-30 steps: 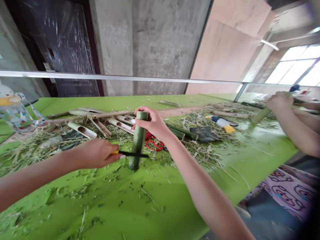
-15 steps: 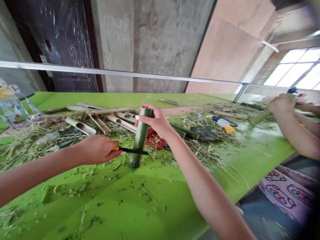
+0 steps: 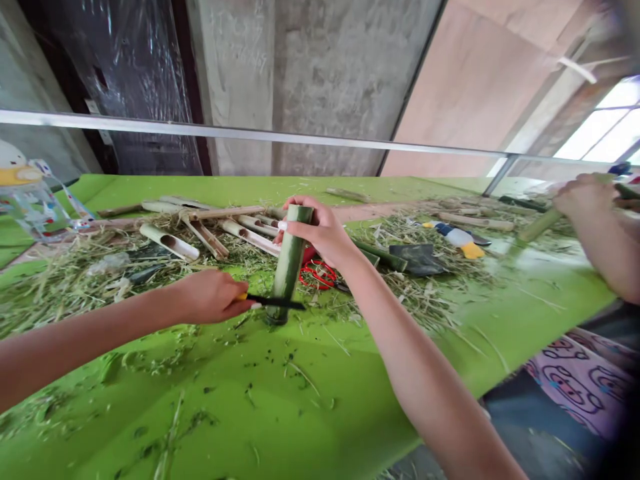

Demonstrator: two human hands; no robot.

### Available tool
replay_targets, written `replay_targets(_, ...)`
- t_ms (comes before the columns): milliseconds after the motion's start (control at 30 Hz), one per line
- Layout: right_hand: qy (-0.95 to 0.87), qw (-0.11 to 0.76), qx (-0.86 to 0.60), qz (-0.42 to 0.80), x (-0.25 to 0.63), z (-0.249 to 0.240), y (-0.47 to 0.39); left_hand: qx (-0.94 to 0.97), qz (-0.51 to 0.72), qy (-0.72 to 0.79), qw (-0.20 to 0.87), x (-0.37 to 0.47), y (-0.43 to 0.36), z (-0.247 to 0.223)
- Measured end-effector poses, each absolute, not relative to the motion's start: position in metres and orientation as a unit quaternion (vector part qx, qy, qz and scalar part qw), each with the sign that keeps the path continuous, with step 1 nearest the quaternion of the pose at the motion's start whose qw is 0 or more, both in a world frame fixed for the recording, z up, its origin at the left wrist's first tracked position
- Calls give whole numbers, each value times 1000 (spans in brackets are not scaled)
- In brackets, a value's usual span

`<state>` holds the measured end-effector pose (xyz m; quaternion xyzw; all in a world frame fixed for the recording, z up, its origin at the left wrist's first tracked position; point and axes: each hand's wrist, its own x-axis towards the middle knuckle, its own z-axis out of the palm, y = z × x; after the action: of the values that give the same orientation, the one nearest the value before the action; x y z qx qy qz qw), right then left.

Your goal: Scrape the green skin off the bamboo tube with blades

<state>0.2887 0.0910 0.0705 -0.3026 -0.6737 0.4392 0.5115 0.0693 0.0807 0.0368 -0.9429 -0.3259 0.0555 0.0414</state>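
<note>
Knife (image 3: pixel 283 303) now lower on bamboo (image 3: pixel 291 260), top btwn R fingers (image 3: pixel 303 230)

You are facing a grey concrete wall (image 3: pixel 350 73), pale scrawled writing (image 3: pixel 240 43) marking it. On the left, a dark door (image 3: pixel 135 80) is gleaming under plastic sheeting (image 3: pixel 155 40); on the right, pinkish boards (image 3: pixel 465 80) are rising. A metal rail (image 3: pixel 240 132) is crossing above the green desk (image 3: pixel 310 427), and the paned window (image 3: pixel 595 130) is glowing at far right.
</note>
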Motion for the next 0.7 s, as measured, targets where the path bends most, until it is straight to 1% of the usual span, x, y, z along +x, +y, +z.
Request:
replay_targets(133, -700, 497, -276, 433, 285, 73, 89, -957, 78, -277, 48, 69, 80, 31)
replay_targets(233, -699, 502, -273, 430, 286, 74, 87, -947, 114, -288, 84, 72, 80, 34)
replay_targets(300, -694, 506, -279, 429, 287, 74, 86, -945, 118, -292, 89, 74, 79, 35)
replay_targets(600, -735, 469, -230, 432, 279, 82, 73, -960, 112, -252, 45, 78, 78, 43)
replay_targets(700, -743, 461, -218, 434, 282, 81, 74, -966, 108, -233, 16, 80, 81, 49)
